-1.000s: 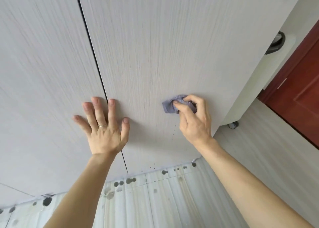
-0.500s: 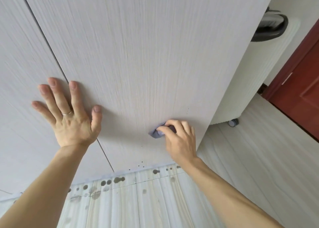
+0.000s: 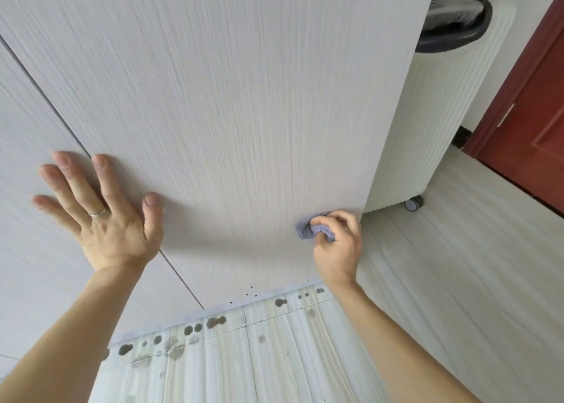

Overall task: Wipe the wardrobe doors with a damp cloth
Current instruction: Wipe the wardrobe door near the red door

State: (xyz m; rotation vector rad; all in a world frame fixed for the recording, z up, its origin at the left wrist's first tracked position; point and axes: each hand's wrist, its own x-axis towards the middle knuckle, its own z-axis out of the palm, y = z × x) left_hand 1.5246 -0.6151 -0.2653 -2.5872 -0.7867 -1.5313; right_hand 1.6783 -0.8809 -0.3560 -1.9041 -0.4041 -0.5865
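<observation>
Pale wood-grain floor (image 3: 274, 366), spotted with dark wet drops (image 3: 215, 322), meets 2 matte, finely streaked wardrobe doors (image 3: 244, 113). Right hand (image 3: 338, 250) has its grip clamped on a small bunched purple cloth (image 3: 302, 230), pressed low near the right door's outer edge. Most of that door lies up and left of it, along the grain. Left hand (image 3: 106, 228) lies flat across the seam (image 3: 180, 276), grip apart.
</observation>
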